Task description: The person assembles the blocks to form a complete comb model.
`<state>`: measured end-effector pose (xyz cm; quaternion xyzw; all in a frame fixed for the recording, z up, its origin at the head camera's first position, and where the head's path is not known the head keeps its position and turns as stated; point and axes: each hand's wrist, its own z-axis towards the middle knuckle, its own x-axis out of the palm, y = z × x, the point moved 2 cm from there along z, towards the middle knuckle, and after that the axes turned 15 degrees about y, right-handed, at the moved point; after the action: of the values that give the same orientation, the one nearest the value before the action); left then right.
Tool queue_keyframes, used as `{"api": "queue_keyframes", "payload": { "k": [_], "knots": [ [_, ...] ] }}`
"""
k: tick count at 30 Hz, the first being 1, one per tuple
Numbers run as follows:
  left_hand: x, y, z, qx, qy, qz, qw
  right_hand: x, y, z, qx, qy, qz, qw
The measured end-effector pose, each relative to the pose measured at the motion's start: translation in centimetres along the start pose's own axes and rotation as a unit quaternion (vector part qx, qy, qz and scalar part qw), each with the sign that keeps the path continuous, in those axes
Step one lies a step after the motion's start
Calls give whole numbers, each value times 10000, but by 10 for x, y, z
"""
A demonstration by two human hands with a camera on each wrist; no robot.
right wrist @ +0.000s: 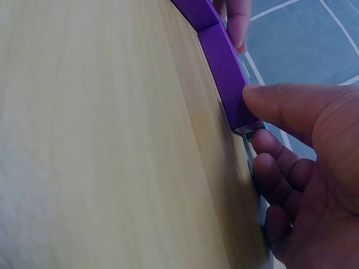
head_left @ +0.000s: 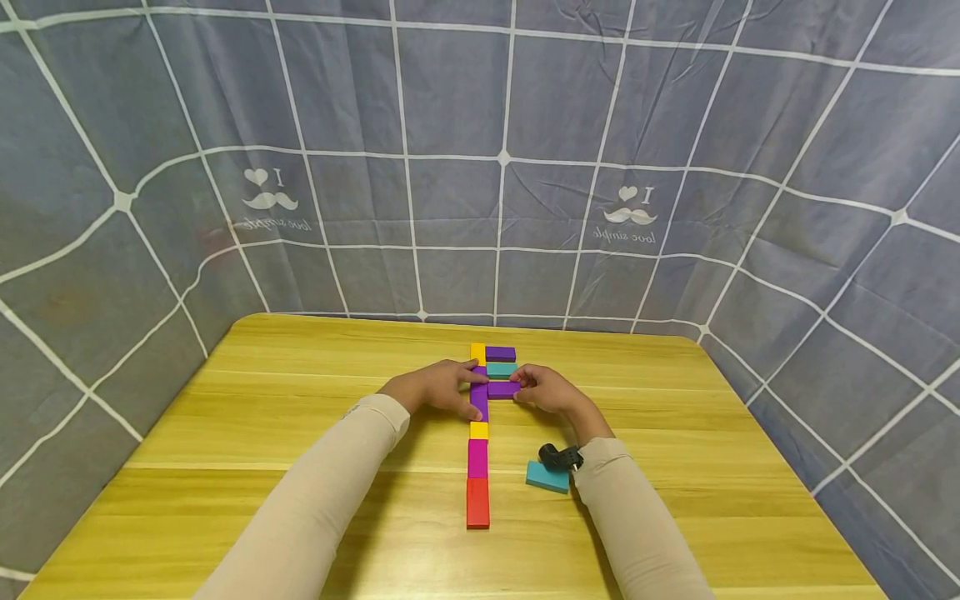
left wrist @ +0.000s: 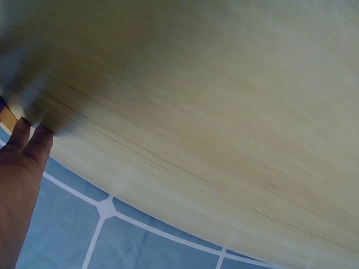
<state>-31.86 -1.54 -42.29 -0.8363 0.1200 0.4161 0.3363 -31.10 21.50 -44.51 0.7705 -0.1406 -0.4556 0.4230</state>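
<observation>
A column of blocks runs down the middle of the table, with shorter rows branching right near its far end. My left hand (head_left: 441, 386) rests its fingers and thumb on the purple blocks (head_left: 478, 398) of that column. With curled fingers, my right hand (head_left: 553, 392) holds the right end of a purple block (head_left: 503, 391) lying crosswise; in the right wrist view the thumb lies against this block (right wrist: 224, 73) near its end. A teal block (head_left: 501, 370) and a dark purple block (head_left: 500, 354) lie beyond it. Left fingertips (left wrist: 39, 140) show at the left wrist view's edge.
Nearer in the column are a yellow block (head_left: 479, 431), a magenta block (head_left: 477, 459) and a red block (head_left: 477, 503). A loose teal block (head_left: 547, 477) lies below the right wrist's black strap (head_left: 558, 457). A grey checked cloth (head_left: 457, 200) hangs behind the wooden table (head_left: 300, 467).
</observation>
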Motion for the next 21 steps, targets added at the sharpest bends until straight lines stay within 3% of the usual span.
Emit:
{"api": "queue_keyframes", "payload": {
  "k": [21],
  "knots": [
    [2, 3, 2, 12, -158, 82, 9998, -2, -5, 2, 50, -131, 200, 9997]
  ]
}}
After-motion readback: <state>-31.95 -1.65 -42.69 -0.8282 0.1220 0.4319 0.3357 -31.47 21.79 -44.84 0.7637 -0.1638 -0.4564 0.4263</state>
